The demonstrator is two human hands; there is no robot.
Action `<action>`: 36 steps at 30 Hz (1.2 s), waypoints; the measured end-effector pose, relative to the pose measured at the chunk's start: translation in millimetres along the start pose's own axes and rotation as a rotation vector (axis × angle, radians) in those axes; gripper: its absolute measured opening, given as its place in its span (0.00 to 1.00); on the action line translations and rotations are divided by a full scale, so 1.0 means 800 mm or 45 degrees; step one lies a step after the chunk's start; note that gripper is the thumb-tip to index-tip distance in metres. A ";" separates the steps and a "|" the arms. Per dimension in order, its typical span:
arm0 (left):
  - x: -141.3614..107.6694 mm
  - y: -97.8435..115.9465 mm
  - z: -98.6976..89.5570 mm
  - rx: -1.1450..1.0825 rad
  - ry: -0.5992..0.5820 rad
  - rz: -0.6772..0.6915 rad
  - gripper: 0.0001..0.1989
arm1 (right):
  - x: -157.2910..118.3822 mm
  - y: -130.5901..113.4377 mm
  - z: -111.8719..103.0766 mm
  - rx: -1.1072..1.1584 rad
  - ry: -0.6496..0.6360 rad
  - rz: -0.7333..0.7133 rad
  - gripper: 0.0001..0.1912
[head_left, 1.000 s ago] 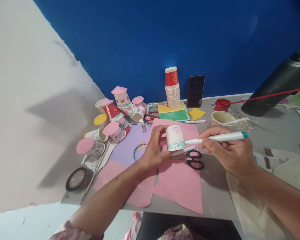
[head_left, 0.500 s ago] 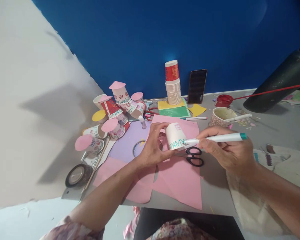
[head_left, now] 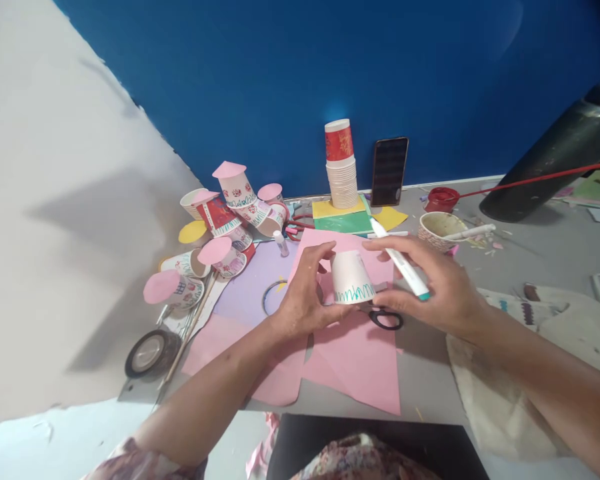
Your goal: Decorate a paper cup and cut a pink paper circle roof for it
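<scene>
My left hand [head_left: 303, 288] grips a white paper cup [head_left: 350, 275] from the left, thumb low near its rim and fingers higher up. The cup stands upside down in my grasp, with green zigzag marks along its lower edge. A white marker [head_left: 401, 261] with a green end is tucked in my right hand [head_left: 443, 283], its other end pointing up and away. My right thumb reaches the cup's lower right edge. Below lie sheets of pink paper [head_left: 353, 367] and black-handled scissors [head_left: 387, 321], partly hidden by the cup and my right hand.
Decorated cups with paper tops [head_left: 215, 253] cluster at the left, near a roll of tape [head_left: 147, 353]. At the back stand a cup stack [head_left: 341, 180] and a phone [head_left: 390, 172]. On the right are a patterned cup [head_left: 435, 233], a cloth [head_left: 500, 380] and a dark bottle [head_left: 545, 160].
The marker has left the cup's surface and swung upright in my right hand. My right fingers have opened around the cup's right side. The cup has turned, moving its purple window drawing rightward.
</scene>
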State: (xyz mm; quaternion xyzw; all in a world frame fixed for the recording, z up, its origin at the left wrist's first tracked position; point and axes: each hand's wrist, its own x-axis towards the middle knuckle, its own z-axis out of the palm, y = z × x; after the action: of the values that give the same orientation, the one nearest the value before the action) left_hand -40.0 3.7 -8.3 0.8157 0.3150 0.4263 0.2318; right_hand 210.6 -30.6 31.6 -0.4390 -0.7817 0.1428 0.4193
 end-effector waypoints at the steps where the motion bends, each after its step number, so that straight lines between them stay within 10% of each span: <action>1: 0.000 0.000 0.000 0.014 -0.008 0.043 0.48 | 0.001 0.003 0.001 -0.024 -0.057 -0.014 0.37; 7: 0.000 0.005 -0.002 0.056 -0.056 0.183 0.51 | 0.000 0.010 0.008 -0.075 -0.290 0.021 0.45; 17: 0.008 0.012 0.003 -0.957 -0.228 -0.373 0.45 | 0.009 0.029 -0.002 0.563 -0.205 0.315 0.40; 27: 0.003 0.021 -0.012 -0.115 -0.219 -0.092 0.42 | 0.001 0.018 0.004 0.170 -0.293 0.109 0.44; 32: -0.001 0.020 -0.008 -0.322 -0.196 -0.213 0.55 | 0.002 0.021 0.004 0.352 -0.239 0.242 0.44; 36: 0.002 0.017 -0.002 -0.592 -0.175 -0.279 0.45 | 0.005 0.029 0.006 0.611 -0.180 0.347 0.43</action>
State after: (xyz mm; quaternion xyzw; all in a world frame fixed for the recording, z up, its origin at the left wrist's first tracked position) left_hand -36.7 -4.0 2.3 0.7285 0.2786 0.4030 0.4788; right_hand 218.7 -12.9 17.0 -0.4172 -0.6865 0.4091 0.4328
